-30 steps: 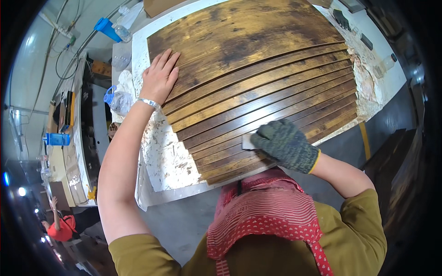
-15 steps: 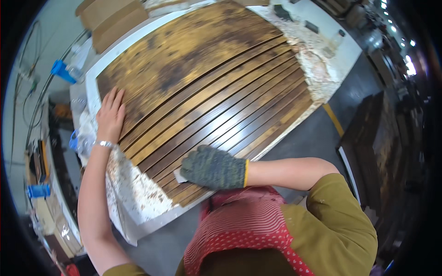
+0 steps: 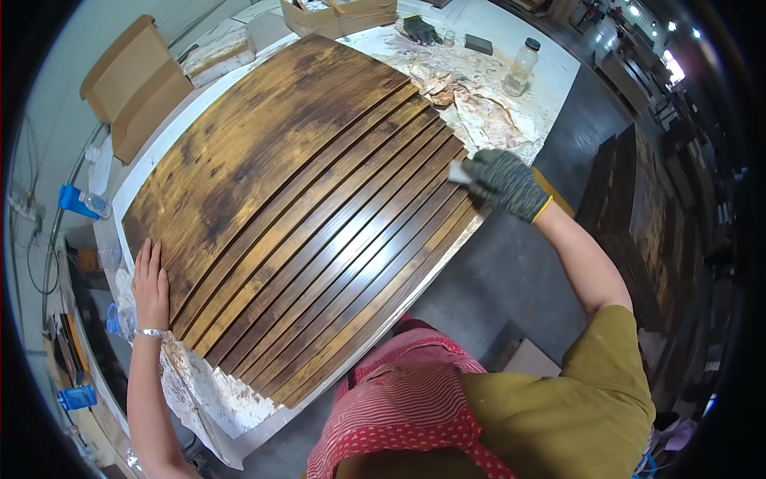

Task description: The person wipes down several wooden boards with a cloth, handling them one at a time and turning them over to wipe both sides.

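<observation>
Brown-stained wooden strips (image 3: 291,279) lie overlapped like steps beside a wide, mottled wooden board (image 3: 255,132). My left hand (image 3: 150,283) is bare and rests on the left end of the wide board, its fingers stretched out. In a dark mottled knit glove with a yellow cuff, my right hand (image 3: 508,184) is at the strips' right ends. It is closed on a small whitish pad (image 3: 459,172), which touches or nearly touches the wood; the glove hides part of it. I cannot tell what the pad is made of.
The white worktable (image 3: 550,68) bears stained paper (image 3: 499,120), a glass jar (image 3: 521,68), a dark block (image 3: 479,44) and a spare glove (image 3: 421,30). Cardboard boxes (image 3: 144,88) stand along the far side. Dark boards (image 3: 638,227) are stacked at the right.
My right hand has swept with the pad from the strips' left ends to their right ends. My left hand stays on the board's left end, while the view has shifted.
</observation>
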The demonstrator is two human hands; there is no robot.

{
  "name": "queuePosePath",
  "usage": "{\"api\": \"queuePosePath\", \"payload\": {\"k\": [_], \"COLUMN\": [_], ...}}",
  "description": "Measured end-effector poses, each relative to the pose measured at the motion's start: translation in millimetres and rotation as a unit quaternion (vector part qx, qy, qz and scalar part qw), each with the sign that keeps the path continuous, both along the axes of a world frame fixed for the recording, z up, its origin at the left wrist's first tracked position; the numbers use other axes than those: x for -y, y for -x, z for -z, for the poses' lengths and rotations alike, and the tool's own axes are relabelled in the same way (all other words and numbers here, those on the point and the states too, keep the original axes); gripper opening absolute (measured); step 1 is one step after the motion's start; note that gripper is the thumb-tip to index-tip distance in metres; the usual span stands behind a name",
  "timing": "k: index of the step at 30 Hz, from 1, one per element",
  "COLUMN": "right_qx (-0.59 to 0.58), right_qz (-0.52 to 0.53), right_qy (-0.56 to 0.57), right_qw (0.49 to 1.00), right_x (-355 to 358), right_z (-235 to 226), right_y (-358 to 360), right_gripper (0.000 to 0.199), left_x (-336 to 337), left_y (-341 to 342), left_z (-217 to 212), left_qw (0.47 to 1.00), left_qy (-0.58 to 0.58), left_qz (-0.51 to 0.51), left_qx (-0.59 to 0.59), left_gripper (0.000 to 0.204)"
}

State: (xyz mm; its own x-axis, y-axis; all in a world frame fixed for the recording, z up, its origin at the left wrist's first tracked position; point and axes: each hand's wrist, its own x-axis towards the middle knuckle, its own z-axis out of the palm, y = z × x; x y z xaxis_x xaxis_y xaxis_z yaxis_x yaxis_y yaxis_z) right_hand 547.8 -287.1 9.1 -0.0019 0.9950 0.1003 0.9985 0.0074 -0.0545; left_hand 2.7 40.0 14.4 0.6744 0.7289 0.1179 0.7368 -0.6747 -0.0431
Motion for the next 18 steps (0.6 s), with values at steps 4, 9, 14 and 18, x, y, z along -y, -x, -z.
{"api": "queuePosePath", "payload": {"k": [4,9,14,18], "right_qx": [0.026,-0.084,-0.064,-0.105], "right_qz": [0.191,0.188,-0.092,-0.166], "right_qy": [-0.037,-0.115,-0.191,-0.217], "right_qw": [0.981,0.972,0.975,0.956], "right_x": [18.7,3.1,-60.6,-85.5], "right_z": [2.4,-13.7,-12.6,0.2], "right_y": [-30.1,3.0,106.2,154.2], "right_gripper": [0.036,0.038,0.020,0.008], "left_x": [-0.8,4.3,6.6,7.2], "left_y": [-2.0,-3.6,-6.0,-11.6], "left_z": [-0.8,-6.7,-11.1,-13.1], "left_qw": [1.000,1.000,1.000,0.999], "left_qy": [-0.006,0.011,-0.009,-0.016], "left_qz": [0.005,0.002,0.009,0.014], "left_qx": [-0.003,0.000,-0.025,-0.030], "left_gripper": [0.046,0.046,0.046,0.045]}}
